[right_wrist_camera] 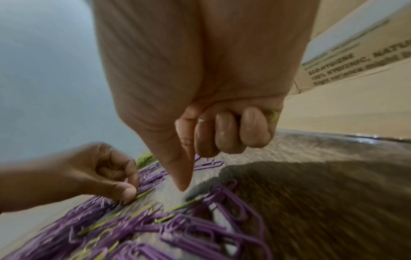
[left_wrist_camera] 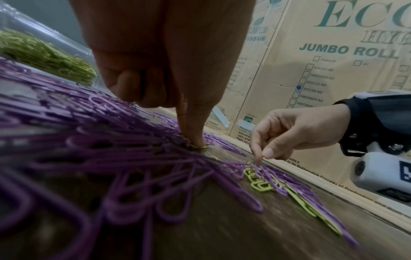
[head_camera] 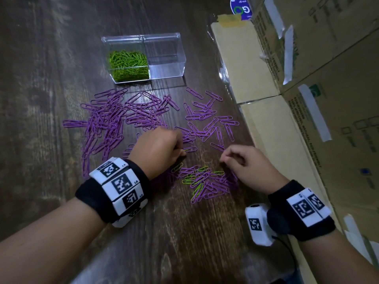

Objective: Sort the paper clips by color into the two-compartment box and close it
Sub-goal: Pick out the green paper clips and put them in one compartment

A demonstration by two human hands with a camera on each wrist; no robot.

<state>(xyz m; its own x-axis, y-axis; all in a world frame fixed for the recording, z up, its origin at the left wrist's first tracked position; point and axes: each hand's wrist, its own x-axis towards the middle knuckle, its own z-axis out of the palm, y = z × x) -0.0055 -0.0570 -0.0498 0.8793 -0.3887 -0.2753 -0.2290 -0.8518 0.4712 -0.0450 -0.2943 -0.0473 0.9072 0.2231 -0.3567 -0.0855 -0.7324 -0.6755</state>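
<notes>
A clear two-compartment box [head_camera: 166, 58] stands at the far side of the table. Its left half holds green paper clips [head_camera: 129, 64]; its right half has none. Purple clips [head_camera: 108, 119] lie spread across the wood in front of it. Nearer me is a small mixed pile [head_camera: 201, 179] of purple and green clips. My left hand [head_camera: 181, 152] is curled, its thumb and forefinger pinching one green clip [left_wrist_camera: 200, 146] against the table. My right hand [head_camera: 224, 160] hovers over the mixed pile, and its curled fingers hold a green clip [right_wrist_camera: 273, 116].
Taped cardboard cartons [head_camera: 307, 119] wall off the right side, close to my right hand. A flat cardboard piece under clear film [head_camera: 246, 58] lies beside the box. Dark wooden tabletop [head_camera: 41, 99] extends to the left.
</notes>
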